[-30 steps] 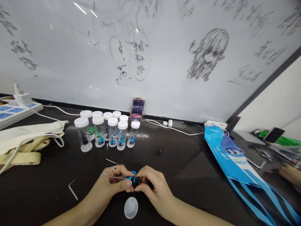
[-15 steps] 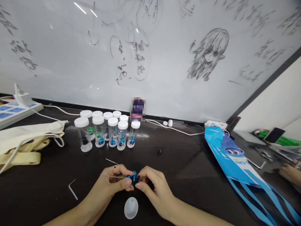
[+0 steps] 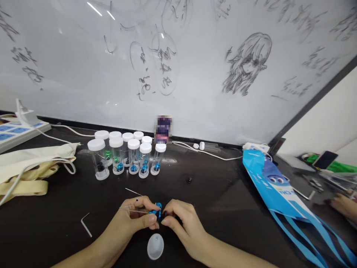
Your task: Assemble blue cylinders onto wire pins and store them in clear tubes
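Between thumb and fingers, my left hand [image 3: 136, 217] pinches a small blue metal part [image 3: 158, 211] with a thin metal rod sticking out to the left. My right hand [image 3: 185, 225] is closed on a small black piece [image 3: 164, 214] that touches the blue part's right side. What exactly these parts are is too small to tell. A white oval cap or dish [image 3: 155, 246] lies on the table just below the hands. Beyond my left hand lies a thin metal rod [image 3: 133, 191]. An L-shaped hex key [image 3: 86, 225] rests to the left of it.
Several clear tubes with white caps [image 3: 134, 156] stand upright at back left. A small black part [image 3: 189, 180] lies right of centre. A blue bag [image 3: 275, 193] is on the right, cream cloth [image 3: 36, 160] on the left. Another person's hand [image 3: 344, 206] shows at the far right edge.
Both hands stay in place around the blue part. The black piece and my right fingertips have shifted very slightly.
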{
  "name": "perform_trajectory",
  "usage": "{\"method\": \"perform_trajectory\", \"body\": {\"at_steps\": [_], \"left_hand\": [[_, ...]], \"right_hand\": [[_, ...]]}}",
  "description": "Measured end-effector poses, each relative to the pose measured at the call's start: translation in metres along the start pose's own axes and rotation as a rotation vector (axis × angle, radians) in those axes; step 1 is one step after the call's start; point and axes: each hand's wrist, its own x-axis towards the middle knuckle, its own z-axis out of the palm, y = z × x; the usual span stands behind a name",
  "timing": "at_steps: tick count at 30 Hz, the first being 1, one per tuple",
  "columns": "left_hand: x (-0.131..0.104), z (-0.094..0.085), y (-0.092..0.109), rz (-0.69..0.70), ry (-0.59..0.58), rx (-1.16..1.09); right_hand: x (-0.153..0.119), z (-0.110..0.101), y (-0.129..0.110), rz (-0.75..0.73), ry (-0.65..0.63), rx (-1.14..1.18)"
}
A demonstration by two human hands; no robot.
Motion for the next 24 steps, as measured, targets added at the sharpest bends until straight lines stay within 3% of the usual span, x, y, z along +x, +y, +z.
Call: {"method": "perform_trajectory", "body": {"at_steps": [18,24], "left_hand": [[0.0011,0.0007,-0.0001,0.017,0.038,-0.029],[-0.0005,0.0032,0.0045,-0.005,0.037,-0.035]], "right_hand": [[-0.0005,0.0013,0.0018,-0.010,0.018,-0.057],[-0.0016,0.0016,0.0008,-0.015,0.025,0.033]]}}
